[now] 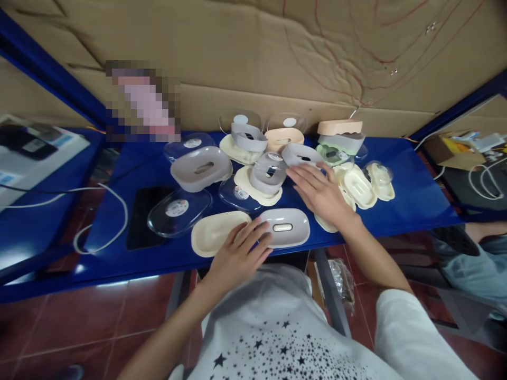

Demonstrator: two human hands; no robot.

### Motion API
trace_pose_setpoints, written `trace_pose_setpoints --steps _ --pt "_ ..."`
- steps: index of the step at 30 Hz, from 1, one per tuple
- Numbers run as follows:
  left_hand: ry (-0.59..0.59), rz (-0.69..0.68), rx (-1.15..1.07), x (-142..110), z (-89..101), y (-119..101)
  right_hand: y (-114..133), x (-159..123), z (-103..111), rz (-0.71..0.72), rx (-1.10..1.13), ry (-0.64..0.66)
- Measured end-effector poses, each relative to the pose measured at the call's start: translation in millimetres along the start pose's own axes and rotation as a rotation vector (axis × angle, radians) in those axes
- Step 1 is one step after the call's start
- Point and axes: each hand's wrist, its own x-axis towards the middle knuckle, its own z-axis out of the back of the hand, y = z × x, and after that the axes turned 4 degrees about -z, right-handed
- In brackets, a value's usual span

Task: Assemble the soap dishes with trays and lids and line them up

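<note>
My left hand [243, 247] lies palm down with its fingers spread, over the touching ends of a shallow cream oval dish [212, 232] and a grey oval dish [299, 227] with a slot in its middle. Whether its fingertips press on either dish I cannot tell. My right hand [322, 195] is stretched out, fingers apart, beside a grey oval plastic piece [299, 153] and above several cream pieces [358, 187]. Left of it, another grey oval piece [269, 177] rests on a cream base [247, 184]. Nothing shows held in either hand.
Clear lids [194, 208] with round stickers and a larger grey dish [198, 166] lie to the left on the blue table [412, 179]. Peach and grey-green pieces [339, 127] are stacked at the back. A white cable [124, 211] loops over the left end. Someone sits at right.
</note>
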Motion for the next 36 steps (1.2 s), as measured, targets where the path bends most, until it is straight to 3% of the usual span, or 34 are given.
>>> trace_pose_setpoints --steps 3,6,10,16,22,30,36 --pt "-0.022 0.020 0.011 -2 -1.3 -1 -4 50 -22 0.010 -0.015 0.033" --pt "-0.029 0.039 0.011 -4 -2.7 -1 -15 68 -37 0.032 0.013 0.055" --pt "-0.038 0.042 0.002 -5 -3.9 -1 -20 61 -35 0.052 0.078 0.046" --pt "-0.019 0.049 -0.008 -6 -3.3 -1 -6 50 -19 0.034 0.163 0.049" --pt "-0.011 0.040 0.001 -7 -4.3 -1 -8 51 -35 -0.014 0.083 0.062" --pt "-0.025 0.038 0.005 -6 -3.0 -2 -11 55 -39 -0.150 0.157 -0.113" --pt "-0.010 0.047 -0.009 -7 -4.0 -2 -10 53 -43 -0.072 0.059 0.036"
